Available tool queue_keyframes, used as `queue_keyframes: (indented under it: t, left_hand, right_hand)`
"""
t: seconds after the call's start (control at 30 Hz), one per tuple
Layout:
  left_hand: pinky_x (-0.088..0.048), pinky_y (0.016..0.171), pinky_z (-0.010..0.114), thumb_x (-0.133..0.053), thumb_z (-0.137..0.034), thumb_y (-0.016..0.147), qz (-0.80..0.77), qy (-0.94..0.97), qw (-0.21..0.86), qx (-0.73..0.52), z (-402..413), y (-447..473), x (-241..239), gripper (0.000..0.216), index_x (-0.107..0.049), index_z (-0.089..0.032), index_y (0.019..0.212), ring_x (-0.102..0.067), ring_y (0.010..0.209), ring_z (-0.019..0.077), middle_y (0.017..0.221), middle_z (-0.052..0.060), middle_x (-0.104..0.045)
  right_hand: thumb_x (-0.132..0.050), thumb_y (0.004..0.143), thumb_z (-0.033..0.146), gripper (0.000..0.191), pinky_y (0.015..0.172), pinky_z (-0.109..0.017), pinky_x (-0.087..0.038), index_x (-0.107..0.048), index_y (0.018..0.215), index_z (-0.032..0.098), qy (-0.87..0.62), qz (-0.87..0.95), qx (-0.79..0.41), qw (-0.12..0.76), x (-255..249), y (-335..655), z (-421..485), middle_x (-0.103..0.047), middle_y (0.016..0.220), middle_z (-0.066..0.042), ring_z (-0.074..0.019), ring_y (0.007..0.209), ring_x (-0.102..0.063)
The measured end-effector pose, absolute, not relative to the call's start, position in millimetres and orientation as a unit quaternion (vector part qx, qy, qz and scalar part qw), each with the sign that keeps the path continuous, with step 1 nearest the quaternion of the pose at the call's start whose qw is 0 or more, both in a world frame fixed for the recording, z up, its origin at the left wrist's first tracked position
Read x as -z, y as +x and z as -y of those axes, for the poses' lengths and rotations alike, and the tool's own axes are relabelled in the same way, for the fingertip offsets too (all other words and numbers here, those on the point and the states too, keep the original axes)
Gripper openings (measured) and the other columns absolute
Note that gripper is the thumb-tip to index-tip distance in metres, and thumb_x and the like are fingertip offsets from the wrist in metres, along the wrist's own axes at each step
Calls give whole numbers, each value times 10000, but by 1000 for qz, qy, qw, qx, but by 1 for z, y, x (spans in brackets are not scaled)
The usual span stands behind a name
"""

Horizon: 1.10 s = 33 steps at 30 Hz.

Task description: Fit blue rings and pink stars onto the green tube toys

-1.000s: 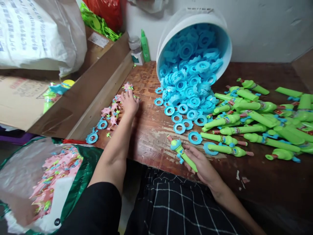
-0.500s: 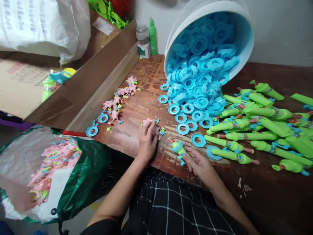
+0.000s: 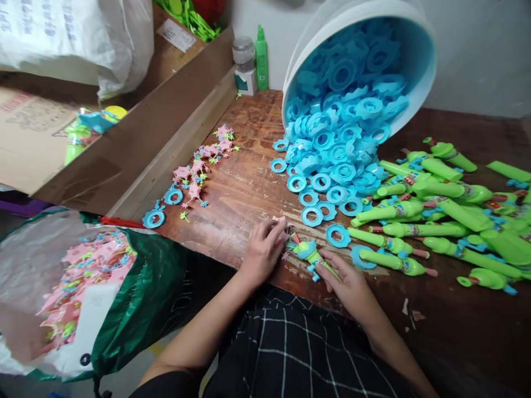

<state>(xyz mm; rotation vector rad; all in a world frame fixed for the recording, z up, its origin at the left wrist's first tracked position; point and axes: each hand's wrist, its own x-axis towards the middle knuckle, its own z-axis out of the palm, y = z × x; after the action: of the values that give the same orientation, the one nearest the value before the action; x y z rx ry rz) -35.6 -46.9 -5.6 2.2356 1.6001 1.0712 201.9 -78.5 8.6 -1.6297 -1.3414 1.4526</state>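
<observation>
My left hand is closed on a pink star-shaped plastic piece, mostly hidden under the fingers. My right hand grips a green plastic toy with blue parts and a red-and-white striped tip, which points toward my left fingers. The tip is close to the pink piece; whether they touch I cannot make out. Blue scalloped rings lie just beyond my right hand. More green toys are piled to its right.
A white bucket lies tipped, spilling blue rings onto the wooden table. Pink pieces with tiny palm trees line the left side by a wooden board. A green bag of pink pieces hangs open at lower left.
My left hand has moved right with the pink piece, closing up to the toy's striped tip. My right hand still holds the green toy, nearly in the same place.
</observation>
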Motion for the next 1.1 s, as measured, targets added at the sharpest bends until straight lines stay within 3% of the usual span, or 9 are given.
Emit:
queue_keyframes:
  t: [0.1,0.2,0.37,0.57,0.7,0.8,0.9,1.0,1.1]
  left_hand:
    - [-483,1017,490,-725,-235,968,-602,723,93,-325,47,-33,7,499,-528,-243,1427,-516,1192,340,1381,141,-495]
    - [-491,1012,494,-805,-193,898,-651,681,92,-322,39,-44,8,511,-596,-257,1360,-528,1187,339,1384,136,-484]
    - [-516,978,406,-700,-142,929,-629,655,140,-395,31,-67,7,353,-664,-276,1254,-592,1085,257,1176,73,-588]
    - [-524,1035,380,-580,-283,993,-621,562,195,-510,28,-85,4,352,-590,-220,1339,-576,1220,250,1331,109,-561]
    - [-433,1148,426,-560,-194,959,-615,634,178,-434,28,-86,3,418,-596,-249,1371,-515,1313,261,1387,95,-546]
    - [-347,1200,514,-634,-255,970,-649,620,72,-435,31,-80,3,509,-514,-275,1464,-425,1381,321,1501,115,-433]
    - [-246,1216,629,-687,-308,953,-676,623,20,-393,29,-76,7,594,-465,-266,1502,-326,1428,402,1576,145,-319]
    - [-344,1159,633,-643,-275,941,-704,617,77,-342,23,-76,14,565,-494,-220,1484,-426,1341,400,1437,184,-439]
    - [-482,1076,515,-624,-305,929,-698,591,120,-386,18,-79,17,606,-470,-203,1506,-545,1204,333,1308,166,-485]
  right_hand:
    - [-712,836,537,468,883,-455,-586,-726,1177,216,-618,555,-481,281,-8,209,78,-755,1136,-112,-301,1002,-710]
    - [-696,846,524,453,1055,-522,-510,-738,1163,203,-615,583,-448,284,-4,212,78,-747,1205,-129,-335,1145,-684]
    - [-715,852,521,451,929,-466,-588,-736,1170,203,-613,559,-461,316,1,211,79,-750,1187,-130,-326,1148,-682]
    - [-753,822,523,478,696,-376,-604,-734,1192,221,-614,520,-498,325,1,213,78,-760,1093,-113,-275,939,-710]
    - [-718,861,514,437,781,-409,-609,-734,1187,223,-612,544,-468,333,4,210,77,-760,1098,-110,-278,965,-715]
    - [-680,910,461,369,942,-451,-577,-734,1188,224,-608,604,-362,368,5,205,77,-754,1157,-117,-292,1063,-707]
    - [-623,971,388,328,969,-459,-560,-708,1247,233,-582,686,-251,358,5,202,75,-746,1175,-121,-293,1083,-698]
    - [-567,1015,343,331,912,-460,-571,-664,1307,220,-565,730,-182,339,7,201,70,-741,1140,-124,-291,1046,-689]
    - [-567,1019,331,370,909,-467,-567,-620,1364,208,-556,744,-130,347,12,201,68,-717,1160,-128,-297,1060,-657]
